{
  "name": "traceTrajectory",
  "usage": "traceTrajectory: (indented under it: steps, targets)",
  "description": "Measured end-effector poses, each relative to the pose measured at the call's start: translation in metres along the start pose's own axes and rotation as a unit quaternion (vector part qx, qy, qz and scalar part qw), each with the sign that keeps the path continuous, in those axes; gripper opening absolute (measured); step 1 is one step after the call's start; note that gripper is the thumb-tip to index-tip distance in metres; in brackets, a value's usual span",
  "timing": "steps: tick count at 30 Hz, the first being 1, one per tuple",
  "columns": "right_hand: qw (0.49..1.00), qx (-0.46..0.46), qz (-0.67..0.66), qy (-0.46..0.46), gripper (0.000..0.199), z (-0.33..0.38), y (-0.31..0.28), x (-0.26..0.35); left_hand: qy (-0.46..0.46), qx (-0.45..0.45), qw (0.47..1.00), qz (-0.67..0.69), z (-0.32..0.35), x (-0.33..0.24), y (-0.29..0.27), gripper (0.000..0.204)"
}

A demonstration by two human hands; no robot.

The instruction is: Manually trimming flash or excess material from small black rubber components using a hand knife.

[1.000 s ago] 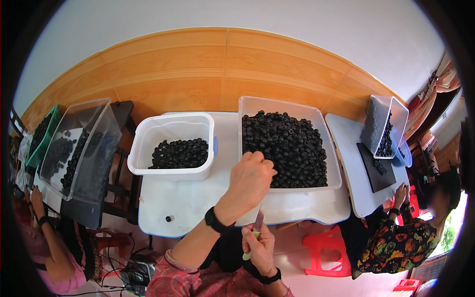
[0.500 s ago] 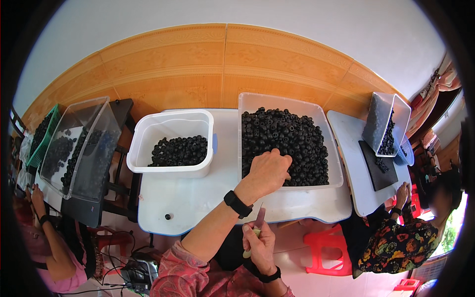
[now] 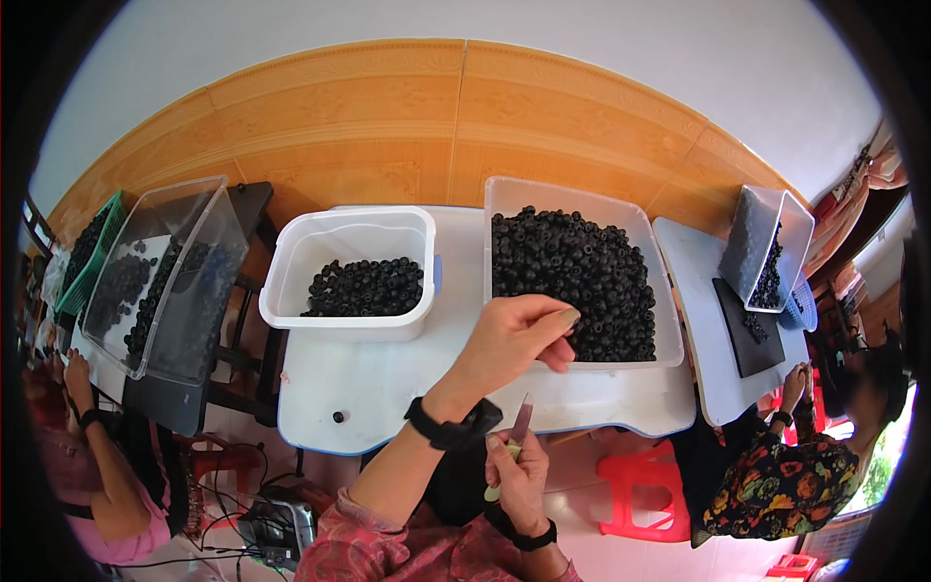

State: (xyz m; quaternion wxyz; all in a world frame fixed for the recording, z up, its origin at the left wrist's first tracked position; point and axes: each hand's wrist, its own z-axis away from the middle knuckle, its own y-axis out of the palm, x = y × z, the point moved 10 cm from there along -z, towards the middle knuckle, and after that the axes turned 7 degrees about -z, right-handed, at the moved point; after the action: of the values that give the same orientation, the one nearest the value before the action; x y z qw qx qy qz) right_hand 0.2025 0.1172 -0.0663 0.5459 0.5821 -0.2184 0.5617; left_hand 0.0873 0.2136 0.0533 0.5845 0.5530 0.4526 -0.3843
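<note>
My left hand, on the arm with the black watch, is over the near edge of a clear plastic bin. The bin holds a heap of small black ring-shaped parts. My left fingers are pinched together; what they hold, if anything, is hidden. Lower down, near the table's front edge, my right hand grips a small knife by its pale green handle, blade pointing up. To the left stands a white tub with fewer black parts. One loose black part lies on the white table.
At left, a tilted clear bin, a green basket and a co-worker's arm. At right, another tilted bin, a dark board, a blue basket and a seated person. A red stool stands below the table.
My left hand has come back out of the heap toward the bin's near edge, its fingers now pinched. My right hand still holds the knife, and the view has shifted slightly.
</note>
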Motion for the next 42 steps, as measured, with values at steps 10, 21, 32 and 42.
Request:
traceTrajectory:
  steps: [10, 21, 32, 42]
  targets:
    - [0.999, 0.002, -0.016, -0.043, 0.010, 0.001, 0.007, 0.015, -0.007, -0.038, 0.996, 0.084, 0.095, 0.033, -0.049, 0.021]
    - [0.993, 0.043, -0.080, -0.075, 0.010, 0.001, 0.028, 0.024, 0.117, -0.042, 0.975, -0.183, 0.131, 0.041, -0.049, 0.022]
    - [0.996, 0.011, -0.007, -0.084, 0.008, 0.006, 0.038, 0.026, 0.070, -0.128, 0.988, 0.050, 0.142, 0.070, -0.067, 0.024]
    - [0.997, 0.041, -0.022, -0.068, 0.009, 0.004, 0.041, 0.024, 0.016, -0.101, 0.975, 0.199, 0.149, 0.093, -0.068, 0.016]
